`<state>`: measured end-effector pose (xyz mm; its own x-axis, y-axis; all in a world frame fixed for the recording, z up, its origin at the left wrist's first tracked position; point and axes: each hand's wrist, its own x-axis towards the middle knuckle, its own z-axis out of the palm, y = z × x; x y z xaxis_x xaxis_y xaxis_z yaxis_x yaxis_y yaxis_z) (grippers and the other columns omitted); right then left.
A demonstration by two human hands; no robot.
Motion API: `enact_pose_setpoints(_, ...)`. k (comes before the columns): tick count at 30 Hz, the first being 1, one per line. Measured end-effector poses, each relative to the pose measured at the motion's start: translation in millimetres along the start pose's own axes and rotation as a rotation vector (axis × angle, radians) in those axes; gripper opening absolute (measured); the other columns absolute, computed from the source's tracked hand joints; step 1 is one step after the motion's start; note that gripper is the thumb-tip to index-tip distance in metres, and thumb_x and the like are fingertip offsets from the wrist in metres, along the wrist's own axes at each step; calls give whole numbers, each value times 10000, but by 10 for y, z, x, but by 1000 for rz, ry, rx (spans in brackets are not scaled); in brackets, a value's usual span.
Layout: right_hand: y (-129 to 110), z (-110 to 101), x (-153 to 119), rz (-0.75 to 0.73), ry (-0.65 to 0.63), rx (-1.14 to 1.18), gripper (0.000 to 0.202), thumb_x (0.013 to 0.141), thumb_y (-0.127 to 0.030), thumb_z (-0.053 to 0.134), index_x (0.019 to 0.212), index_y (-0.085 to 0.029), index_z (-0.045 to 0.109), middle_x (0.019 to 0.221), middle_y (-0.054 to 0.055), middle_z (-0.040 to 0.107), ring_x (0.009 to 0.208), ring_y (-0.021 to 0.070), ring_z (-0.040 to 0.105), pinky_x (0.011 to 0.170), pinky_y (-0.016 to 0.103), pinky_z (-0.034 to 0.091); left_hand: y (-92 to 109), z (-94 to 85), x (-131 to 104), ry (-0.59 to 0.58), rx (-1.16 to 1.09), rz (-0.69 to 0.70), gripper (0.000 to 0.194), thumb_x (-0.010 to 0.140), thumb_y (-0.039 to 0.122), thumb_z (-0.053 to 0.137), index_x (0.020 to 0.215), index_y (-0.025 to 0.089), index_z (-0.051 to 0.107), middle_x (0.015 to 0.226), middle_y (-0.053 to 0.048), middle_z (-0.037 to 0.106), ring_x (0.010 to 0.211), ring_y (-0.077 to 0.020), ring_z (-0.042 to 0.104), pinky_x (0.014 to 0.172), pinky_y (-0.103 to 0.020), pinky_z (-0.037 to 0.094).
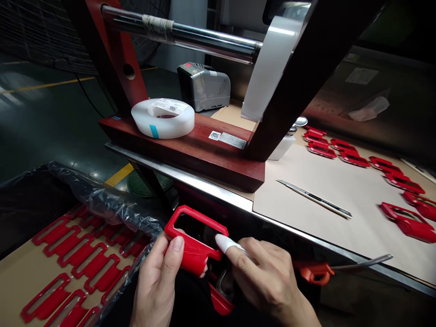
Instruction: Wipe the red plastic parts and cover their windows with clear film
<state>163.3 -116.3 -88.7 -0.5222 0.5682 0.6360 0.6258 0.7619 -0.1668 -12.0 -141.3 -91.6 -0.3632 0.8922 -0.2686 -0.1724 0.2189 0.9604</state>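
Observation:
My left hand (158,272) grips a red plastic frame (194,254) with a rectangular window, thumb on its front face and fingers behind. The frame is tilted in front of the bench edge. My right hand (265,272) is at the frame's right side, its index finger in a white finger cot (225,243) touching the window's edge. The other right fingers are curled. A thin pale edge shows beside the index finger, but I cannot make out what it is. Below the hands, another red part (221,302) is partly hidden.
At left, a lined box (102,204) holds several red frames on cardboard. The bench carries a wooden stand (190,152) with a film roll (163,125), a craft knife (313,198) and more red frames (402,181). An orange-handled tool (316,274) sticks out by the bench edge.

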Motion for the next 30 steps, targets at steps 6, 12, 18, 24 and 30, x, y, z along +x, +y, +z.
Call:
enact_pose_setpoints(6, 52, -27, -34, 17, 53, -49, 210, 864, -38, 529, 1003, -87, 679, 628, 38, 570, 501, 97, 420, 467, 230, 332, -98, -69, -1, -87, -63, -42, 311, 829, 523, 598, 922, 228, 623, 747, 3, 634, 689, -174, 552, 620, -235, 488)
enact_pose_setpoints(12, 30, -51, -45, 31, 43, -27, 200, 889, -42, 510, 1000, -105, 664, 655, 37, 574, 522, 89, 440, 487, 215, 354, -64, -42, -11, -93, -75, -9, 314, 830, 489, 606, 973, 210, 625, 772, -4, 648, 708, -187, 572, 654, -260, 483)
enact_pose_setpoints(18, 16, -67, -55, 22, 15, 5, 237, 896, -47, 474, 1068, -104, 627, 626, 18, 505, 506, 98, 388, 458, 226, 302, -114, -51, -38, -119, -94, -13, 311, 848, 490, 596, 1000, 220, 625, 916, -16, 662, 847, -194, 596, 751, -255, 478)
enact_pose_setpoints(24, 15, -72, -83, 5, -18, 21, 218, 906, -71, 437, 1034, -92, 612, 608, -6, 420, 495, 102, 322, 442, 240, 255, -114, -58, -50, -111, -108, -15, 306, 843, 475, 605, 999, 213, 635, 866, -19, 661, 823, -197, 597, 730, -259, 488)
enact_pose_setpoints(30, 18, -50, -160, 23, -43, 10, 275, 897, -61, 452, 1128, -117, 592, 627, -14, 383, 508, 106, 307, 455, 236, 247, -106, -68, -28, -107, -83, 7, 284, 835, 457, 610, 960, 204, 643, 766, -10, 640, 672, -170, 571, 641, -250, 488)
